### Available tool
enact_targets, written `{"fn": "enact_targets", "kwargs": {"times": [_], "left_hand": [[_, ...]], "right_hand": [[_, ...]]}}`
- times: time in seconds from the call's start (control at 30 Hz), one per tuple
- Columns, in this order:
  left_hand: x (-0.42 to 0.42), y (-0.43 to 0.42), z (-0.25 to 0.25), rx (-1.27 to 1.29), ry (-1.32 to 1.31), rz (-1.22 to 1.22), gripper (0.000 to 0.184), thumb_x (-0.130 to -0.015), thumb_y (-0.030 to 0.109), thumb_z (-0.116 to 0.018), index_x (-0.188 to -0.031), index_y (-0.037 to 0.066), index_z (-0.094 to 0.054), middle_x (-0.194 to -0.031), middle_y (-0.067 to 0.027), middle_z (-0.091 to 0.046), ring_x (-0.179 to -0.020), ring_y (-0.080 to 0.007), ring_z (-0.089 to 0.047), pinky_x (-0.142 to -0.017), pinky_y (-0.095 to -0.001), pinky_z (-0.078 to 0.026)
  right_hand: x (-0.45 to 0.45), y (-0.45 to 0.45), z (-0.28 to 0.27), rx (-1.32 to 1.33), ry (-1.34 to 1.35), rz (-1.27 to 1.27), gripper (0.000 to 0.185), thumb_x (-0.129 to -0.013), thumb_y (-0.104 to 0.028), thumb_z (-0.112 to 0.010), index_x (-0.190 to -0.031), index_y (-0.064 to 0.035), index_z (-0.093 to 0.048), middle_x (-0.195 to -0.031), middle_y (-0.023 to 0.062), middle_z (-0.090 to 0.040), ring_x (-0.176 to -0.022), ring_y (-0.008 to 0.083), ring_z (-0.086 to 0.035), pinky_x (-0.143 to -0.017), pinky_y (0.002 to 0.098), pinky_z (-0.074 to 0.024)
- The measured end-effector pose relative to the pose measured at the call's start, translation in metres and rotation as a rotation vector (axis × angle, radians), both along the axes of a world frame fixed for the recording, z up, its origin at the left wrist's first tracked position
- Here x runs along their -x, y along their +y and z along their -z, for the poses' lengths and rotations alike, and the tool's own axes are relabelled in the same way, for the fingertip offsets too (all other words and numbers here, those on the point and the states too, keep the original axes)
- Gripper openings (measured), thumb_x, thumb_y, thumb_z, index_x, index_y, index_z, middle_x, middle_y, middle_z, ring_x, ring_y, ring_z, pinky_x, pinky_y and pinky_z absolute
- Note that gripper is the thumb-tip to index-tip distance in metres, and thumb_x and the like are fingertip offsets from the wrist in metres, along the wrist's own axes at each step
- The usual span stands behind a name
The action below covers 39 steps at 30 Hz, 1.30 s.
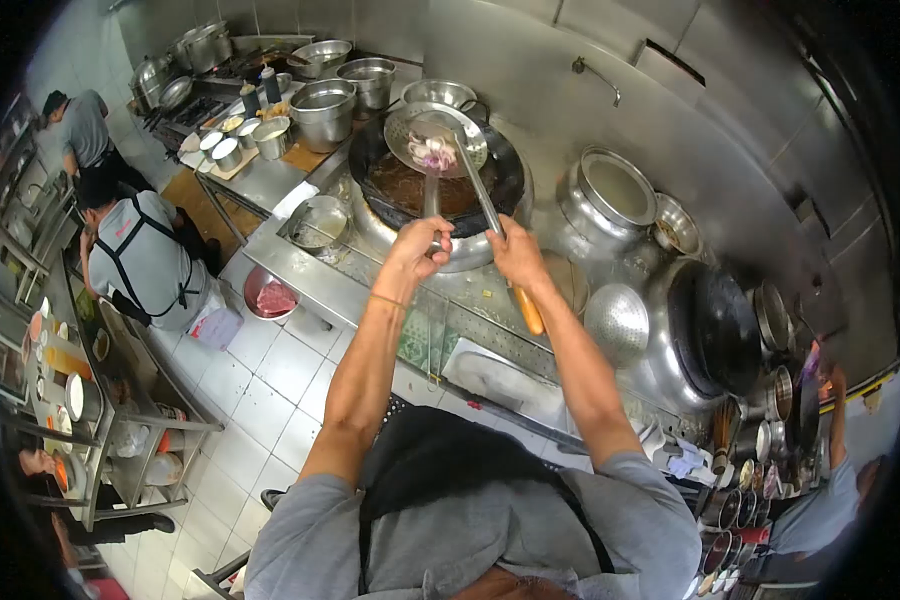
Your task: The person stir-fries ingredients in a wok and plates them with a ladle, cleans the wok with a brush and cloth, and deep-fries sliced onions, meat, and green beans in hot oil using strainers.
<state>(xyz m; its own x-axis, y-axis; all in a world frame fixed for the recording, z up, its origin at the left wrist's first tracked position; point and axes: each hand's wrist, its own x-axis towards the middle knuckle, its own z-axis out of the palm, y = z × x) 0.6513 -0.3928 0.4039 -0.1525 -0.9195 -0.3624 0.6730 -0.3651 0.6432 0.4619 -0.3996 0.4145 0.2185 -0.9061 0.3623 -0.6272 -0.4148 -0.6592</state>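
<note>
My left hand [420,248] is closed round the metal handle of a wide perforated strainer [398,130], held above a large black wok [511,180]. Pale and purplish food pieces [433,153] lie in the strainer; their kind is unclear. Brown liquid, which looks like oil [395,182], fills the wok below. In my right hand [517,254] is a long ladle [478,186] with a wooden handle end [527,310]. Its head reaches over the strainer beside the food. Both hands are in front of the wok's near rim.
Metal pots [324,112] stand behind on the left, near a steel bowl [320,222]. To the right are a lidded-looking pot [618,185], a perforated ladle [617,325] and another black wok [725,328]. A bowl of raw meat [275,298] sits lower left. Other people work at both sides.
</note>
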Motion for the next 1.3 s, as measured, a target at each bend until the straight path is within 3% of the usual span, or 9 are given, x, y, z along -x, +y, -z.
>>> {"fn": "enact_targets", "kwargs": {"times": [0.3, 0.43, 0.53, 0.57, 0.67, 0.77, 0.83, 1.03, 1.3], "left_hand": [[0.006, 0.018, -0.035, 0.127, -0.119, 0.007, 0.012, -0.077, 0.001, -0.054, -0.082, 0.004, -0.044, -0.060, -0.0052, -0.046, -0.047, -0.0120, -0.043, -0.035, -0.0235, -0.029], [0.033, 0.020, -0.037, 0.276, -0.281, -0.071, 0.022, -0.076, 0.000, -0.055, -0.090, 0.006, -0.040, -0.060, -0.0046, -0.047, -0.047, -0.0130, -0.046, -0.034, -0.0252, -0.031], [0.045, 0.016, -0.025, 0.241, -0.258, 0.049, 0.009, -0.078, 0.003, -0.054, -0.080, 0.006, -0.045, -0.061, -0.0038, -0.047, -0.047, -0.0124, -0.046, -0.035, -0.0249, -0.031], [0.044, 0.009, -0.015, 0.213, -0.154, 0.135, 0.006, -0.077, 0.003, -0.052, -0.076, 0.006, -0.047, -0.061, -0.0034, -0.046, -0.048, -0.0121, -0.045, -0.036, -0.0253, -0.030], [0.046, 0.011, 0.021, 0.091, -0.085, 0.127, 0.007, -0.080, 0.007, -0.053, -0.074, 0.006, -0.048, -0.060, -0.0030, -0.046, -0.047, -0.0119, -0.043, -0.036, -0.0246, -0.029], [0.044, 0.022, 0.026, 0.019, 0.023, 0.077, 0.008, -0.079, 0.006, -0.053, -0.074, 0.006, -0.047, -0.060, -0.0027, -0.046, -0.048, -0.0111, -0.042, -0.036, -0.0235, -0.028], [0.039, 0.030, 0.031, -0.002, 0.075, 0.041, 0.010, -0.079, 0.005, -0.053, -0.074, 0.007, -0.045, -0.061, -0.0019, -0.045, -0.049, -0.0094, -0.041, -0.036, -0.0214, -0.027], [0.023, 0.044, 0.030, -0.020, 0.068, 0.060, 0.010, -0.080, 0.004, -0.053, -0.076, 0.007, -0.044, -0.063, -0.0024, -0.045, -0.051, -0.0095, -0.042, -0.036, -0.0212, -0.027], [-0.023, 0.046, -0.001, 0.073, -0.170, -0.058, 0.010, -0.080, 0.006, -0.055, -0.083, 0.004, -0.045, -0.062, -0.0027, -0.044, -0.046, -0.0099, -0.041, -0.034, -0.0227, -0.027]], "right_hand": [[0.003, 0.029, -0.056, -0.010, -0.269, 0.134, 0.037, -0.092, -0.020, -0.048, -0.126, -0.0068, -0.047, -0.073, 0.0206, -0.059, -0.067, 0.0339, -0.061, -0.064, 0.0400, -0.0464], [-0.007, 0.012, -0.030, 0.019, -0.309, 0.141, 0.022, -0.093, -0.021, -0.046, -0.104, -0.0027, -0.051, -0.063, 0.0136, -0.054, -0.056, 0.0253, -0.056, -0.053, 0.0375, -0.0444], [-0.024, 0.034, -0.068, -0.701, -0.910, -0.119, 0.013, -0.093, -0.018, -0.048, -0.090, -0.0056, -0.049, -0.060, -0.0010, -0.042, -0.046, 0.0075, -0.044, -0.039, 0.0219, -0.0376], [-0.019, 0.030, -0.070, -0.691, -0.919, -0.114, 0.013, -0.093, -0.018, -0.048, -0.090, -0.0056, -0.049, -0.060, -0.0010, -0.042, -0.046, 0.0075, -0.044, -0.039, 0.0219, -0.0376], [-0.001, 0.004, -0.053, -1.298, -1.948, -0.380, 0.029, -0.092, -0.011, -0.048, -0.106, 0.0112, -0.036, -0.072, 0.0045, -0.046, -0.044, 0.0082, -0.041, -0.034, 0.0205, -0.0338], [0.029, -0.006, -0.033, -1.492, -2.134, -0.478, 0.033, -0.092, -0.010, -0.047, -0.112, 0.0103, -0.032, -0.072, 0.0066, -0.046, -0.046, 0.0096, -0.043, -0.037, 0.0218, -0.0343], [0.046, 0.002, -0.032, -1.519, -2.152, -0.539, 0.038, -0.094, -0.012, -0.043, -0.118, 0.0108, -0.025, -0.072, 0.0065, -0.044, -0.045, 0.0102, -0.043, -0.036, 0.0219, -0.0341], [0.092, 0.044, -0.046, -1.383, -2.108, -0.648, 0.033, -0.096, -0.017, -0.041, -0.117, 0.0084, -0.038, -0.074, 0.0047, -0.044, -0.042, 0.0082, -0.039, -0.034, 0.0224, -0.0335], [0.130, 0.120, -0.038, -0.897, -1.698, -0.203, 0.028, -0.095, -0.018, -0.046, -0.118, -0.0018, -0.048, -0.067, -0.0001, -0.044, -0.036, 0.0037, -0.034, -0.026, 0.0199, -0.0281]]}}
